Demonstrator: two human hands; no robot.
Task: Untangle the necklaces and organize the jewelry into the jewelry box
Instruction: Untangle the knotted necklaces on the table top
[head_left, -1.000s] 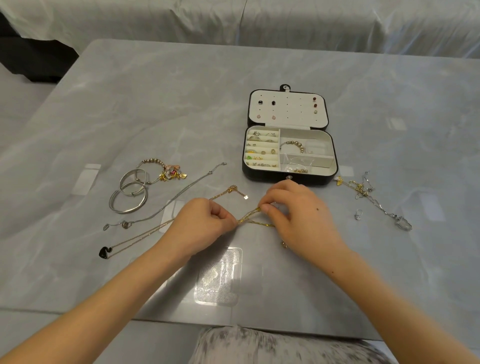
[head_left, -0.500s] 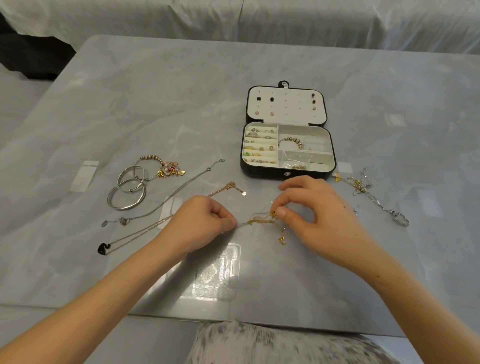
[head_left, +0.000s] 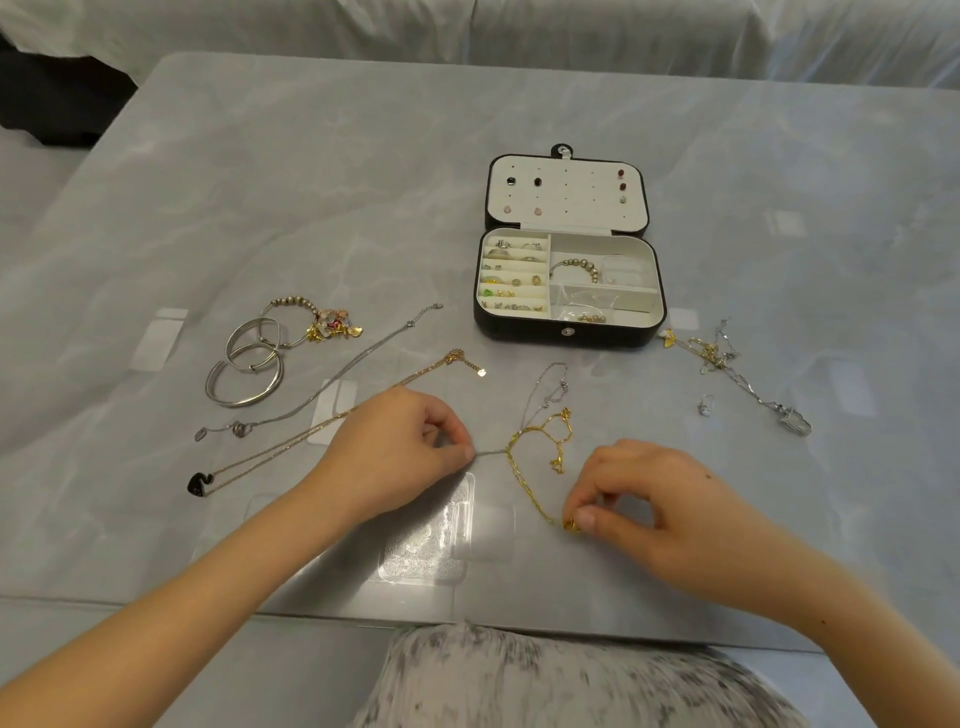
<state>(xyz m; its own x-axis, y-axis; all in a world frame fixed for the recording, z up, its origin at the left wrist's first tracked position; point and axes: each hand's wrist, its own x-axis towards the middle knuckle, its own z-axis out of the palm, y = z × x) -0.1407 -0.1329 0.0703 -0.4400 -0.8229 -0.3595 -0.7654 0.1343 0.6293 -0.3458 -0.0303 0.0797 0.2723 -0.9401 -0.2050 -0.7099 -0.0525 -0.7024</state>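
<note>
A gold chain necklace (head_left: 524, 467) lies looped on the grey table, tangled with a thin silver chain (head_left: 540, 387). My left hand (head_left: 400, 447) pinches the silver strand at its fingertips. My right hand (head_left: 649, 493) pinches one end of the gold chain, near the table's front edge. The black jewelry box (head_left: 566, 335) stands open behind them, with rings, a bead bracelet and earrings inside. A rose-gold necklace with a black pendant (head_left: 311, 428) and a silver necklace (head_left: 337, 376) lie stretched out at the left.
Silver bangles (head_left: 249, 364) and a charm bracelet (head_left: 322, 322) lie at the far left. A knot of silver and gold chains (head_left: 727, 364) lies right of the box, with a small loose silver piece (head_left: 705, 406) below it. Clear plastic bags (head_left: 431, 535) lie between my hands.
My right hand has pulled the gold chain down and to the right, toward me, opening the tangle into a loop. My left hand has stayed in place on the silver strand.
</note>
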